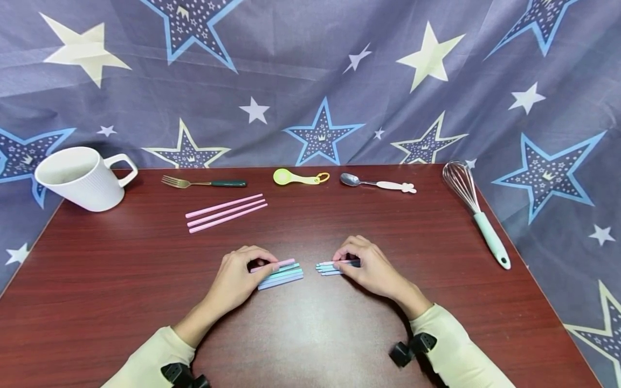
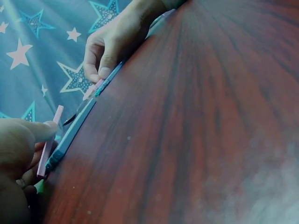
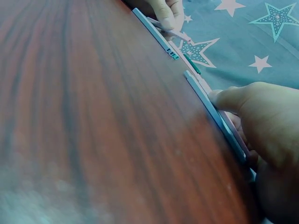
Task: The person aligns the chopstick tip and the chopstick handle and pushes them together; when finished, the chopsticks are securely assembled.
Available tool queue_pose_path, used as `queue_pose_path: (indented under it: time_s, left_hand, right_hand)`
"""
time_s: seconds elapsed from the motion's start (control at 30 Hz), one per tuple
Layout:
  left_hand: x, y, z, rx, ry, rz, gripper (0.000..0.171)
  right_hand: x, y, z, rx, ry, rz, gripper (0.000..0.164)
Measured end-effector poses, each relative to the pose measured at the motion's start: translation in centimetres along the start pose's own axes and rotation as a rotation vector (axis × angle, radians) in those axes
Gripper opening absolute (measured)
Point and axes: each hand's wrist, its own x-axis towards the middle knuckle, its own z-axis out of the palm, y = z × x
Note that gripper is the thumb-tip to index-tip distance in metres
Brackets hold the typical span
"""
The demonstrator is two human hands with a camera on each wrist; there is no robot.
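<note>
My left hand (image 1: 236,274) pinches a short pink stick (image 2: 50,140) between thumb and fingers; in the left wrist view that stick is tilted up beside the others. Short green and blue sticks (image 1: 280,278) lie side by side under its fingertips. Across a small gap, my right hand (image 1: 370,266) has thumb and fingers on a second bundle of short pink, green and blue sticks (image 1: 326,268). In the right wrist view its thumb presses a pink stick (image 3: 204,85) next to a blue stick (image 3: 208,105). The right fingers hide part of this bundle.
Three longer pink sticks (image 1: 225,213) lie behind the left hand. Along the back edge stand or lie a white mug (image 1: 82,180), fork (image 1: 206,182), yellow-green measuring spoon (image 1: 298,177) and white-handled spoon (image 1: 378,184). A whisk (image 1: 477,215) lies at the right edge.
</note>
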Motion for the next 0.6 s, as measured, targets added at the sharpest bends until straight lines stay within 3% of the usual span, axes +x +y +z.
queue_pose_path:
  time_s: [0.27, 0.43, 0.6]
  left_hand:
    - [0.12, 0.1, -0.24, -0.033, 0.0, -0.083, 0.005]
    - [0.31, 0.09, -0.34, -0.053, -0.004, -0.098, 0.006]
    - [0.47, 0.29, -0.72, -0.048, 0.002, -0.061, 0.008]
  right_hand:
    - [0.02, 0.02, 0.02, 0.007, 0.004, 0.0, 0.008]
    - [0.02, 0.04, -0.04, 0.051, 0.03, -0.016, 0.008]
    - [0.1, 0.25, -0.28, 0.124, 0.041, 0.001, 0.009]
